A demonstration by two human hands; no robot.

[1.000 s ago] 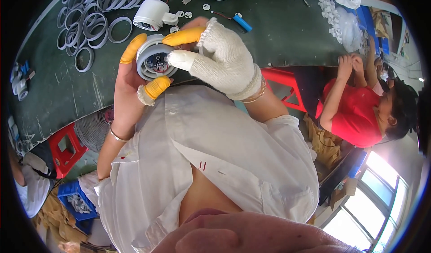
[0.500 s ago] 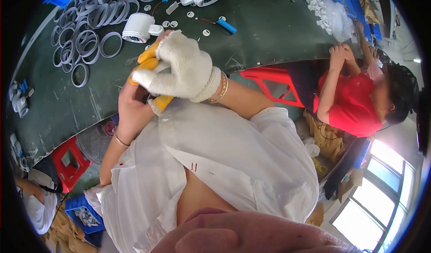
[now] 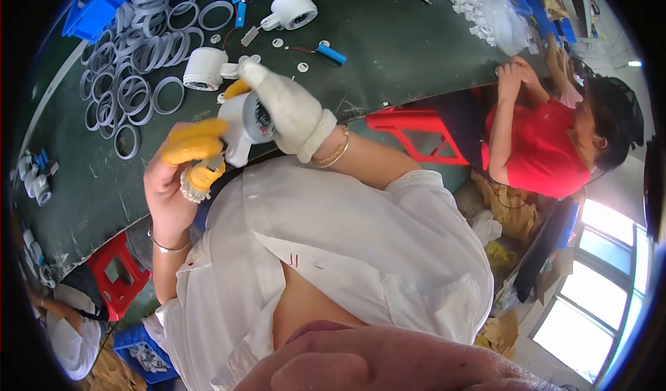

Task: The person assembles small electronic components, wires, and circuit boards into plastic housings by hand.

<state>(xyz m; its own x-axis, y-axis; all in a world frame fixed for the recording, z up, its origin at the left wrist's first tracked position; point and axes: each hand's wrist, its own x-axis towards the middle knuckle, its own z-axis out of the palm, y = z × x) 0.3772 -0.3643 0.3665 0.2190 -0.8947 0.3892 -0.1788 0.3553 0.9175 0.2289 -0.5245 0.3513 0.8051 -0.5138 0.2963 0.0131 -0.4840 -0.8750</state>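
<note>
Just off the near edge of the dark green worktable (image 3: 416, 51), a white round plastic lamp housing (image 3: 244, 122) sits between both hands, its open face turned toward the right. Right hand (image 3: 288, 110), in a white knit glove, wraps over its top; left hand (image 3: 182, 172), with yellow rubber fingertip caps (image 3: 194, 148), pinches its lower left side.

White, yellow and dark green at the workbench

White knitted glove (image 3: 288, 110) with yellow fingertips (image 3: 194, 148) grips a white round plastic housing (image 3: 243, 124); pale grey rings (image 3: 132, 72) at ten o'clock on the dark green tabletop (image 3: 402, 37).
</note>
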